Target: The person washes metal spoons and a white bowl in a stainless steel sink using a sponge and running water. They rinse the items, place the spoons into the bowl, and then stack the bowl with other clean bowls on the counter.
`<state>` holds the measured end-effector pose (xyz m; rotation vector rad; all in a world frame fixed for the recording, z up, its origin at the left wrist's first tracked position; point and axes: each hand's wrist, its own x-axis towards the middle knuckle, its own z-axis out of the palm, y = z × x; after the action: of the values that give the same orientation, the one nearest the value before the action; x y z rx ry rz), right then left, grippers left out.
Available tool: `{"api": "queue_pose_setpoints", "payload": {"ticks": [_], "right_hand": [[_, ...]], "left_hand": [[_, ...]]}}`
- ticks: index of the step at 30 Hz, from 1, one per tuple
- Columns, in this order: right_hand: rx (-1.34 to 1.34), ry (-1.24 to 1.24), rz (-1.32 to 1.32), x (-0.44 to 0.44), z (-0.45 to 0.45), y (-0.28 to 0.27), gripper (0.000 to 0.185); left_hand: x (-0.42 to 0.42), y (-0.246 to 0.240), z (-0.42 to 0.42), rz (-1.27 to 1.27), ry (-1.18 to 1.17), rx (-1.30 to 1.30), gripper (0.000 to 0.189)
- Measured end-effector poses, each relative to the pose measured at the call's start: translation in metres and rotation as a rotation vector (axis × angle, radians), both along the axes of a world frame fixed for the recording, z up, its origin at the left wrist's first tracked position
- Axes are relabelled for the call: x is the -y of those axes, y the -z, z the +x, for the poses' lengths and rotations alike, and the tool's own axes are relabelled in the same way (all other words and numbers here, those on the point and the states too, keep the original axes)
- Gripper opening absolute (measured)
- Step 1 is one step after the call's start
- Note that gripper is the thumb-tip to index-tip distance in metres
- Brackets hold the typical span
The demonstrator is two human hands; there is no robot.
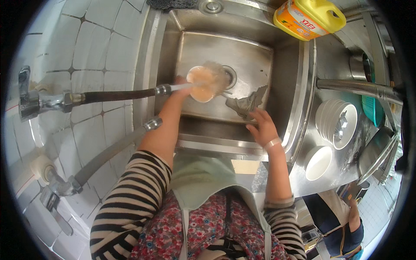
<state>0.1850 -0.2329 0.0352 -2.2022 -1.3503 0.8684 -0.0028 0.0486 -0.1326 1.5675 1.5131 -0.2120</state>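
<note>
My left hand (182, 85) grips the left rim of a white bowl (202, 85) inside the stainless steel sink (201, 44). Water from a black hose tap (126, 95) runs into the bowl, which holds orange-tinted liquid, and murky water spills over its right side by the drain (229, 77). Part of that hand is hidden behind the stream. My right hand (264, 127) is over the sink's near right corner, fingers spread, its fingertips at the edge of a grey-green rag (243, 104). Whether they touch the rag is hard to tell.
A second hose tap (110, 154) extends from the tiled left wall. A yellow detergent jug (308, 19) stands at the back right. Stacked white bowls (336, 123) and a single bowl (318, 163) sit on the right counter, below a metal bar (354, 86). Another person (341, 224) is at lower right.
</note>
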Motion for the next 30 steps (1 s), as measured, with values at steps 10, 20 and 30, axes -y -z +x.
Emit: {"api": "queue_pose_setpoints", "payload": {"ticks": [10, 20, 30], "right_hand": [[0.19, 0.086, -0.803, -0.033, 0.02, 0.188, 0.042], [0.147, 0.274, -0.008, -0.032, 0.052, 0.098, 0.024], [-0.361, -0.045, 0.321, -0.112, -0.01, -0.034, 0.041]], "left_hand": [[-0.001, -0.145, 0.009, 0.742, 0.187, 0.109, 0.065], [-0.008, -0.099, 0.0, 0.254, -0.241, 0.539, 0.056], [0.052, -0.107, 0.013, -0.333, -0.63, 0.669, 0.047]]}}
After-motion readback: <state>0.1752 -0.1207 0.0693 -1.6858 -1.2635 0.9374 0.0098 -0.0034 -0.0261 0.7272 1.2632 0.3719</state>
